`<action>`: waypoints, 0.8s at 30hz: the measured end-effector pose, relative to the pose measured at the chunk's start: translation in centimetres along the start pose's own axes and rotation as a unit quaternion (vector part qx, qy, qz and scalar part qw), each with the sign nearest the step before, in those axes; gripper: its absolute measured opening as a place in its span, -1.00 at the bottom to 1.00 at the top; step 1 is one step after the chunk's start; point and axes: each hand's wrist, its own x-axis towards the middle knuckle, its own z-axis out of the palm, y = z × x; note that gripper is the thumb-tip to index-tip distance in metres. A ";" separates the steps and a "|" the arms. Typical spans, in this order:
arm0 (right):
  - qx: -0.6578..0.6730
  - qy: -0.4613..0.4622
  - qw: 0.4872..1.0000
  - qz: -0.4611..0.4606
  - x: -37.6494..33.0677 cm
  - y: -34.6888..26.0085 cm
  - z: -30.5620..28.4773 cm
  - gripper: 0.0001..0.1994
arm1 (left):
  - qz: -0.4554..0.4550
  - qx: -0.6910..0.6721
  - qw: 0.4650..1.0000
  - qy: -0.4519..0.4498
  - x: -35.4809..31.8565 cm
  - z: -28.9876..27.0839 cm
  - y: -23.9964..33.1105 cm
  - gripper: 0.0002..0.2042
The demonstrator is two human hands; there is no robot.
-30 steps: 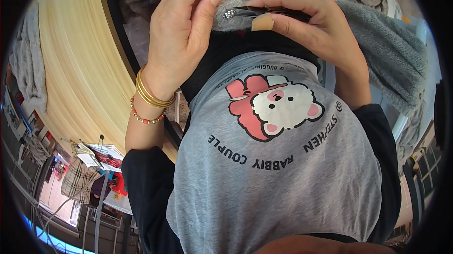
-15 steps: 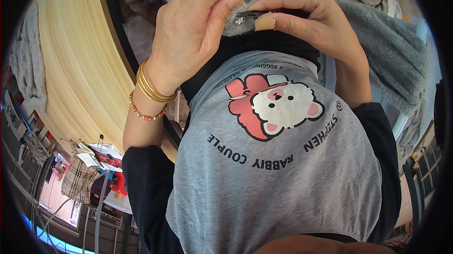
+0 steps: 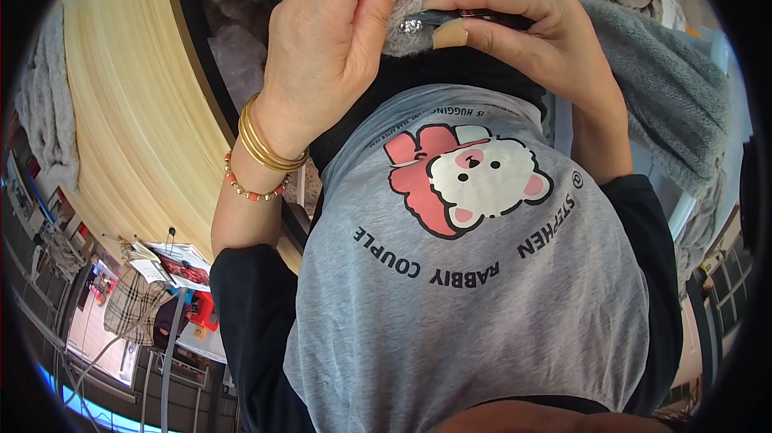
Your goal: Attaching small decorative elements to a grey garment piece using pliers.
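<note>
My left hand (image 3: 334, 35) is closed in a pinch at the top centre, thumb against index finger. What is between those fingertips is too small to make out. Right beside the thumb bulges a fuzzy grey knit piece (image 3: 400, 45) with a shiny silver, faceted button (image 3: 411, 25) on it. From the other side my right hand (image 3: 531, 27) grips a slim dark tool (image 3: 482, 16) between thumb and fingers. Its metal tip lies at the button, and I cannot tell whether it touches. A tan covering (image 3: 450, 34) wraps my right thumb's end.
A pale wooden tabletop (image 3: 133, 95) curves along the left, with a grey knit (image 3: 48, 95) at its far left. Papers or booklets (image 3: 173, 264) stand at its near end. More grey knitwear (image 3: 659, 87) hangs over a light-coloured bin (image 3: 683, 212) on the right.
The dark tool has turned in my right hand, and more of its handle shows. The button is now more plainly visible. My left hand has barely moved.
</note>
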 end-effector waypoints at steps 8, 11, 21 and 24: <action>0.200 0.035 0.972 -0.117 0.4 0.2 0.3 -0.65 | -0.063 -0.065 0.996 0.017 -0.3 0.2 -0.4 -0.95; 0.256 0.059 0.951 0.160 0.4 -1.9 -0.2 -0.72 | -0.127 -0.190 0.973 0.019 -0.3 0.4 -0.7 -0.92; 0.172 -0.006 0.981 0.088 -0.8 3.9 0.3 -0.76 | -0.174 -0.187 0.966 -0.045 1.3 0.0 -0.6 -0.84; 0.179 -0.012 0.982 0.064 -1.0 3.7 -1.1 -0.80 | 0.096 0.160 0.981 -0.061 2.6 -1.0 -0.9 -0.82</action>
